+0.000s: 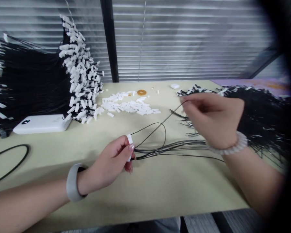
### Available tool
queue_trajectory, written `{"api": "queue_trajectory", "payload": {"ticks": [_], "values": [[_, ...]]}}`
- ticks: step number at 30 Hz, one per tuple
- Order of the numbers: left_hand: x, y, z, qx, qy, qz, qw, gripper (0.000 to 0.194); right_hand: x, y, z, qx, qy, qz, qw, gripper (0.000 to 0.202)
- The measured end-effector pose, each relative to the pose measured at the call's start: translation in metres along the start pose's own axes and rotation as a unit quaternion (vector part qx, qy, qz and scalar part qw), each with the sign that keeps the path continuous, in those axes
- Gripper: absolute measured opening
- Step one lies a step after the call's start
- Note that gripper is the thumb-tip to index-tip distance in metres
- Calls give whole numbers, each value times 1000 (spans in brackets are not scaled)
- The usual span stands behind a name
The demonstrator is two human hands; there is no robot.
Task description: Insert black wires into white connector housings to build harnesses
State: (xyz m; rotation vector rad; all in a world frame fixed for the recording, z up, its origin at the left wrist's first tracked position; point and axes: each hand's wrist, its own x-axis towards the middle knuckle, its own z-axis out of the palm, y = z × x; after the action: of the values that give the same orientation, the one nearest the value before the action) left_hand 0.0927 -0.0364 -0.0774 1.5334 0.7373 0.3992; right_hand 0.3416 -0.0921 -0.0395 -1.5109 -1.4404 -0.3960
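My left hand (pixel 113 158) is closed on a bundle of thin black cables (pixel 165 149) near their ends. A white tag or connector piece (pixel 129 139) shows between its thumb and fingers. The bundle runs to the right over the table, passing under my right wrist. Raised above the table, my right hand (pixel 210 111) pinches the end of a single black cable (pixel 160 124), drawn out slantwise from the left hand. Another thin cable loops up between the two hands. How many pieces the left fingers hold is hidden.
On the table (pixel 135 200), loose white pieces (pixel 131 105) lie in a heap beside an orange ring (pixel 141 92). A big stack of white-ended black cables (pixel 38 77) fills the left, behind a white power bank (pixel 42 124). More black cables (pixel 262 116) lie at right.
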Motion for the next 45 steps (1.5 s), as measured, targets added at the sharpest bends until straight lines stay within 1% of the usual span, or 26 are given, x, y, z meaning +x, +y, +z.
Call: {"api": "queue_trajectory", "payload": {"ticks": [2,3,5,7,9,10,11,12,13,14,15,16,17,18,20,21,22,24,27,29,33,35,37,40,45], "values": [[-1,-1,0,3,-3,0,1000,22,7,10,-1,78,61,53,994,21],[-1,-1,0,6,-4,-1,1000,22,11,16,-1,126,78,76,986,25],[-3,-1,0,14,-6,-2,1000,22,18,26,-4,217,76,122,965,33],[-3,0,0,17,-11,-2,1000,22,22,32,-7,279,64,169,943,31],[-3,1,0,18,-13,-2,1000,22,22,30,-8,292,61,202,933,27],[-3,1,0,20,-12,-2,1000,22,20,25,-7,283,56,208,935,26],[-3,1,0,21,-11,-2,1000,22,17,18,-6,270,38,205,940,26],[-3,1,1,21,-9,-1,1000,22,13,10,-3,257,6,194,947,26],[-3,0,1,19,-8,0,1000,22,8,1,-1,252,-37,176,951,29],[-2,0,1,17,-9,1,1000,22,3,-8,1,257,-92,154,950,38],[-2,0,1,14,-10,2,1000,22,-3,-16,4,265,-149,133,943,48],[-2,-1,1,12,-11,3,1000,22,-7,-23,5,264,-201,112,937,53],[-2,-1,1,11,-12,4,1000,22,-11,-29,7,251,-249,92,931,53],[-2,-1,1,12,-13,6,1000,22,-14,-33,8,227,-285,68,929,46],[-3,-1,1,18,-12,10,1000,22,-18,-37,11,163,-325,12,932,23],[-3,-1,1,21,-11,12,1000,22,-20,-38,12,139,-330,-18,934,15],[-3,-1,1,23,-11,13,1000,22,-21,-38,14,124,-328,-42,935,13],[-3,0,2,28,-10,14,999,21,-22,-38,17,123,-309,-68,941,16],[-4,1,2,45,-16,23,999,21,-27,-41,21,150,-286,-83,943,20],[-4,2,2,69,-18,31,997,21,-31,-45,21,158,-266,-77,948,19],[-5,2,2,124,-23,37,991,23,-41,-55,21,150,-236,-34,960,7],[-6,3,2,139,-30,45,989,23,-44,-58,21,151,-225,-22,962,6],[-6,3,2,156,-40,68,985,22,-47,-59,22,148,-216,-18,965,6],[-5,3,2,182,-60,102,976,20,-48,-60,24,139,-222,-23,965,7],[-5,3,1,195,-74,97,973,19,-48,-59,24,105,-243,-44,963,10]]}}
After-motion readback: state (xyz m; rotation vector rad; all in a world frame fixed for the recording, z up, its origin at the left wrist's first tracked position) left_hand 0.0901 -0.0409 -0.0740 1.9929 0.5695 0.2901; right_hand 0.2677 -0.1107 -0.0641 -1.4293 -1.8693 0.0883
